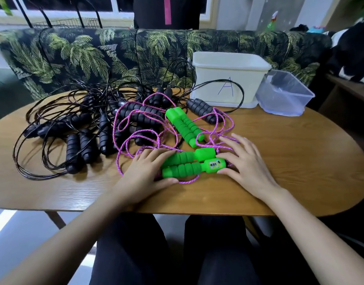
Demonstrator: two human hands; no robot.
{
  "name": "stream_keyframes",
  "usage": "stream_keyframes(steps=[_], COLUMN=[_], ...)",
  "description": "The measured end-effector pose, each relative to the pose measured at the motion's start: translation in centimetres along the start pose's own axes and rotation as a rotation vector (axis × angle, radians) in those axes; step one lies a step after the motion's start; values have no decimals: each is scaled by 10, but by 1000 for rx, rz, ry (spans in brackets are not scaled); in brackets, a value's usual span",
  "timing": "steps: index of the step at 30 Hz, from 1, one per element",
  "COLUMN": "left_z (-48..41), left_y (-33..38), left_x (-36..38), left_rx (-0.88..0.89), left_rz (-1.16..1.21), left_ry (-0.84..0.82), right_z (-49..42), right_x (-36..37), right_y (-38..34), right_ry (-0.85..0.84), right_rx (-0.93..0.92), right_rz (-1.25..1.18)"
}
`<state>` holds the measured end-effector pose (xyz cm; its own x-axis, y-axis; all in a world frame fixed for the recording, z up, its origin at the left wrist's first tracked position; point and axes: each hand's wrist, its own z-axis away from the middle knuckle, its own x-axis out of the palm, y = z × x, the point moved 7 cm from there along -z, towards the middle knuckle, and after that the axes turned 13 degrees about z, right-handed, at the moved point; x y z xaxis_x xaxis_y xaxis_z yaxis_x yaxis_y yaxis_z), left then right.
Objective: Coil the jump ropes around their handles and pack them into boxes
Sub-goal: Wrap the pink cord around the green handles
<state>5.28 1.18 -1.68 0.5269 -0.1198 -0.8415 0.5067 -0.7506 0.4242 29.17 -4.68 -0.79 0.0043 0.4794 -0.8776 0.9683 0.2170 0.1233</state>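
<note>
Now, closest to us, dark trouser legs [131, 254] sit under the bench [300, 161] edge, and both our forearms reach forward over the wood. Our left hand [144, 171] lies flat with its grip spread: the fingers rest on the foam ends of the near green handles [187, 164] and the thumb lies on the bench just beside the pink rope [187, 182]. Our right hand [245, 163] has its grip spread too, fingers fanned, fingertips touching the chunky head ends of that same pair. Those two handles lie side by side across the front of the bench, and the nearer one shows a small counter window [214, 165].

Just past them the pink rope runs in loose, tangled loops, and a second pair of green handles [184, 126] lies at a slant in the middle of it. Left of that, we've got a heap of black jump ropes [73, 149], foam handles every which way, thin black cords spilling toward the bench's left edge.

Far right on the bench stands a white box [228, 79] marked with a blue A, and a clear tub [284, 95] sits tilted just beside it. Behind everything runs a sofa [94, 52] in a palm-leaf print.
</note>
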Motion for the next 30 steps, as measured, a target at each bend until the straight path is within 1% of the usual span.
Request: stream_keyframes(steps=[2,4,10,14,17,19,22,25,28,30], left_z=[3,2,-2,-3,0,6,20,24,10,-3], left_y=[-6,-8,-8,-6,7,18,31,31,26,19], left_x=[2,4,11,13,6,6,22,34,32,31], left_rx=[-24,-31,11,49,94,121,116,87,48,25], left_rz=[136,197,143,63,29,38,62,-42,-120,-129], left_ry=[-22,-32,-55,1,65,75,45,27,37,22], right_z=[-3,-6,-11,-13,-10,-3,10,18,14,8], right_x=[-1,-1,4,3,-10,-18,-13,2,11,14], right_y=[-5,-14,-22,-22,-19,-13,-4,3,15,27], right_ry=[37,53,49,50,104,128,55,-56,-122,-125], right_rx=[-18,-38,-85,-140,-167,-182,-203,-194,-138,-85], right_rz=[-17,-44,-105,-80,-91,-136,-143,-81,-8,50])
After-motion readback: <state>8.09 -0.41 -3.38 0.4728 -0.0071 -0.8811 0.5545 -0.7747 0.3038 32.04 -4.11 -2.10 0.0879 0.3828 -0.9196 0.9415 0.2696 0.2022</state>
